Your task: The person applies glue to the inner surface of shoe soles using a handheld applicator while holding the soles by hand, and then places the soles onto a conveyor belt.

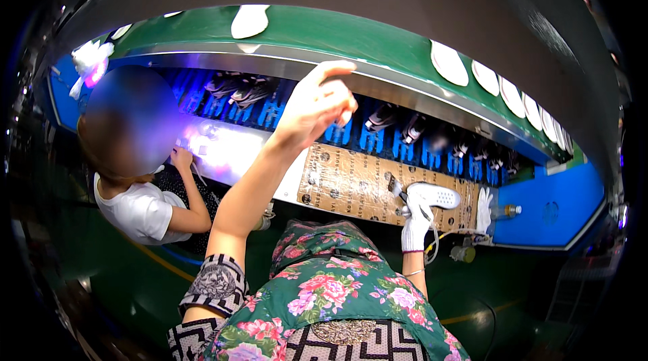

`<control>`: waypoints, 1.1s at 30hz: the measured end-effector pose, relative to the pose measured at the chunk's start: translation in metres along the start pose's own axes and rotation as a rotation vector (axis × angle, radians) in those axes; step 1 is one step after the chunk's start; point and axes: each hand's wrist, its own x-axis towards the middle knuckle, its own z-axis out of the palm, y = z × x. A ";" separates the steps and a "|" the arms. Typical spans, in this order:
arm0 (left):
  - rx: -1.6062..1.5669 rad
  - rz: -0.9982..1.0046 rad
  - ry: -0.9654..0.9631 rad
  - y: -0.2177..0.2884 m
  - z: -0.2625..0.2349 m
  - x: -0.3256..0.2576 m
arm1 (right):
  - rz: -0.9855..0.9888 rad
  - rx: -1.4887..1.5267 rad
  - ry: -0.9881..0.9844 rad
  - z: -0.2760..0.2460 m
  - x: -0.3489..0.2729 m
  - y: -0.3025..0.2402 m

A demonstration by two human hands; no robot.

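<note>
Curling left hand (pixel 322 103) loosely around nothing visible, upper centre; seemingly gripping dark brush (pixel 395 186) with gloved right hand (pixel 415 226), touching white perforated sneaker (pixel 439 194) right of centre; probably light, flexible, easily smudged, best held by heel or collar

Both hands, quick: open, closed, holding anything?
Left hand: raised, half-open, fingers loosely bent, nothing visible in it.
Right hand: gloved, seemingly closed on a small brush, fingers at the white shoe.
</note>
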 end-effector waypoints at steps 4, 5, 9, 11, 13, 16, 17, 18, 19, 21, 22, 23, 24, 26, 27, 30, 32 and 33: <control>0.609 0.142 0.103 0.006 -0.050 0.086 | -0.037 0.043 -0.019 0.011 0.000 0.000; 0.788 0.193 0.169 0.004 -0.062 0.109 | -0.040 0.033 -0.034 0.014 0.001 -0.001; 1.793 0.869 0.303 0.019 -0.134 0.166 | -0.065 -0.038 -0.004 0.022 0.006 0.003; 1.618 0.503 0.208 0.055 -0.135 0.174 | -0.072 -0.091 0.031 0.022 0.002 0.002; 1.678 0.510 0.342 0.092 -0.164 0.180 | -0.047 -0.111 0.015 0.021 0.003 0.005; 1.796 0.500 0.581 0.144 -0.221 0.189 | -0.079 -0.193 0.067 0.020 0.006 0.013; 1.824 0.479 0.650 0.157 -0.241 0.190 | -0.075 -0.192 0.107 0.022 0.005 0.015; 1.852 0.456 0.720 0.175 -0.264 0.191 | -0.044 -0.182 0.080 0.029 0.005 0.012; 1.857 0.435 0.771 0.185 -0.280 0.194 | -0.035 -0.195 0.096 0.026 0.007 0.015; 1.863 0.366 0.843 0.200 -0.311 0.207 | -0.066 -0.235 0.112 0.024 0.009 0.020; 1.866 0.334 0.882 0.209 -0.324 0.212 | -0.067 -0.250 0.111 0.028 0.009 0.019; 1.870 0.300 0.909 0.217 -0.337 0.218 | -0.067 -0.266 0.110 0.032 0.009 0.018; 1.859 0.268 0.926 0.219 -0.347 0.224 | -0.064 -0.265 0.119 0.035 0.009 0.015; 1.852 0.192 0.959 0.227 -0.366 0.229 | -0.058 -0.284 0.101 0.048 0.009 0.009; 1.854 0.157 0.959 0.225 -0.369 0.231 | -0.049 -0.287 0.121 0.051 0.006 0.010; 1.858 0.101 0.956 0.217 -0.374 0.232 | -0.025 -0.255 0.113 0.063 0.005 0.002; 1.869 0.084 0.951 0.218 -0.380 0.223 | -0.012 -0.272 0.097 0.065 0.009 0.004; 1.881 0.073 0.940 0.216 -0.381 0.217 | -0.012 -0.298 0.097 0.066 0.012 0.009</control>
